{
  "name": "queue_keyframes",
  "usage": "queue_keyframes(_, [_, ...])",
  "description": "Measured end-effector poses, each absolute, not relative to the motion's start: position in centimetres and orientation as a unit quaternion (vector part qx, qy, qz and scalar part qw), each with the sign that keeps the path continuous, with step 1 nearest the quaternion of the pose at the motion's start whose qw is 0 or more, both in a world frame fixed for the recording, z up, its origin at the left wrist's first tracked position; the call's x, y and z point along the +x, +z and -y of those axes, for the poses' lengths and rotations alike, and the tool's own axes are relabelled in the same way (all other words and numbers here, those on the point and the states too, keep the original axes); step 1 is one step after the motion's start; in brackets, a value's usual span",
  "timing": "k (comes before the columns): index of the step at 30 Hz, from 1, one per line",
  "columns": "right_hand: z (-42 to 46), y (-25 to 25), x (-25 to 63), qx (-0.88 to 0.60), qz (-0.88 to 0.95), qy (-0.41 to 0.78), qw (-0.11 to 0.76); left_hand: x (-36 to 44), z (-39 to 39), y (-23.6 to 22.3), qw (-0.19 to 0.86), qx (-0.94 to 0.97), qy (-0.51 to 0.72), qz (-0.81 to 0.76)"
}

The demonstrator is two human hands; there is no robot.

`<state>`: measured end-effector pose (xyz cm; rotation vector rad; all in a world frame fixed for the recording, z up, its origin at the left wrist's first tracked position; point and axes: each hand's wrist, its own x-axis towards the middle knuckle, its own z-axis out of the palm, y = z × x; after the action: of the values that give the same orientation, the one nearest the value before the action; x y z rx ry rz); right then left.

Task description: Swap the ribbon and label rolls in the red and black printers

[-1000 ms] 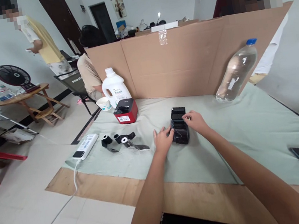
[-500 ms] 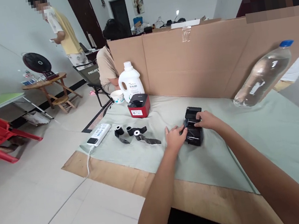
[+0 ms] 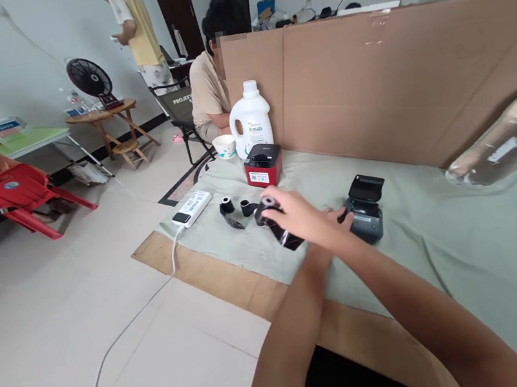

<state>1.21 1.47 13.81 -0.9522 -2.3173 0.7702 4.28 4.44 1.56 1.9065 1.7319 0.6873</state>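
Note:
My right hand (image 3: 295, 215) is closed around a roll of black tape (image 3: 268, 202) with a white core, its glossy loose end hanging below the fingers. It is crossed over my left wrist, above the cloth near the other rolls. A small black portable printer (image 3: 367, 228) stands with its lid raised and its grey inner bay showing. The fingers of my left hand (image 3: 337, 217) grip the printer's left side; my right forearm hides part of that hand. Two further black tape rolls (image 3: 226, 205) (image 3: 246, 207) with loose ends lie on the left.
A red-and-black box-shaped device (image 3: 264, 169), a white detergent jug (image 3: 253, 116) and a paper bowl (image 3: 224, 147) stand at the back. A white power strip (image 3: 193, 208) lies left. A cardboard screen (image 3: 343, 82) borders the cloth, with a large plastic bottle (image 3: 507, 137) leaning there. Other people are beyond.
My right hand has left the printer and moved left across my left arm, carrying a black tape roll. The printer's bay now shows grey inside. The view has turned left.

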Motion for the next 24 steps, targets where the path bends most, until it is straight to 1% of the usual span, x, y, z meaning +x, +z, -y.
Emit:
queue_keyframes(2, [-1.1,11.8,-2.2,-0.341,0.886,0.244,0.198,4.3,-4.4,1.3,0.242,0.698,0.264,-0.62])
queue_keyframes(5, [-0.9,8.3,-5.5,-0.332,0.92,0.181,0.099,4.3,-4.2,0.8,0.223,0.701,0.297,-0.609])
queue_keyframes(8, [-0.7,6.4,-6.6,-0.336,0.928,0.157,0.044,4.3,-4.1,0.6,0.217,0.705,0.306,-0.602])
queue_keyframes(10, [-1.0,6.6,-6.1,-0.346,0.925,0.149,0.056,4.3,-4.1,0.6,0.222,0.704,0.305,-0.601])
queue_keyframes(14, [-3.4,9.1,-3.6,-0.397,0.89,0.142,0.174,4.3,-4.7,1.1,0.269,0.7,0.27,-0.604])
queue_keyframes(16, [-5.0,9.8,-2.6,-0.421,0.872,0.152,0.198,4.3,-5.2,1.3,0.301,0.694,0.237,-0.61])
queue_keyframes(20, [-6.7,8.9,-2.4,-0.397,0.886,0.195,0.139,4.2,-5.3,1.8,0.31,0.695,0.216,-0.612])
queue_keyframes(22, [-6.5,7.9,-2.9,-0.39,0.894,0.186,0.116,4.1,-5.0,2.0,0.301,0.698,0.233,-0.606])
queue_keyframes(24, [-6.2,7.1,-3.2,-0.4,0.893,0.173,0.115,4.1,-4.7,2.0,0.293,0.698,0.252,-0.602])
